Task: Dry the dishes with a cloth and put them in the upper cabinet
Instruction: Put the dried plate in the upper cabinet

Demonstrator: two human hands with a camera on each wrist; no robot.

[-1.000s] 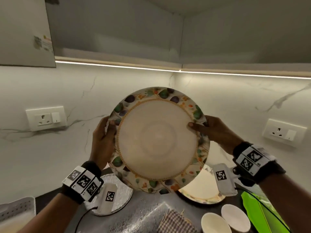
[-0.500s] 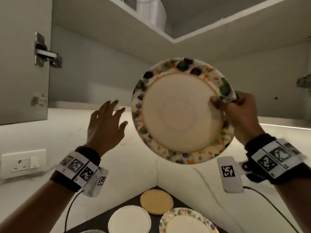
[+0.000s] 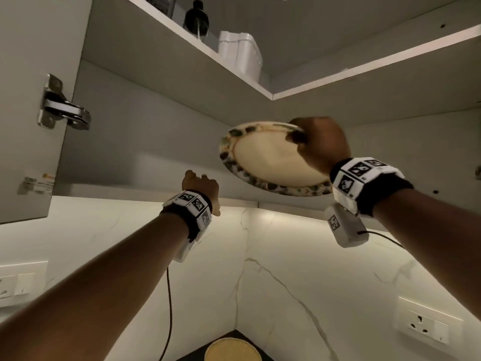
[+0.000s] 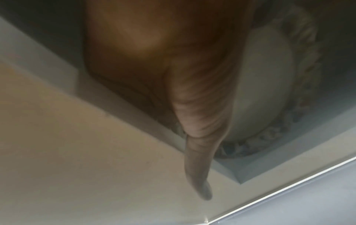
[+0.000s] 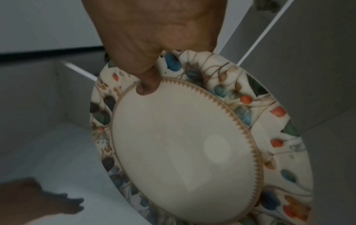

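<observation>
My right hand (image 3: 321, 145) pinches the floral-rimmed plate (image 3: 270, 162) at its near edge, thumb (image 5: 148, 86) on the cream face and the other fingers hidden behind the rim. From there the plate tilts away to the left, inside the open upper cabinet, above its bottom shelf (image 5: 57, 144); I judge it only needs lowering flat. My left hand (image 3: 200, 183) holds nothing, fingers loose, near the shelf's front edge, lower and left of the plate.
</observation>
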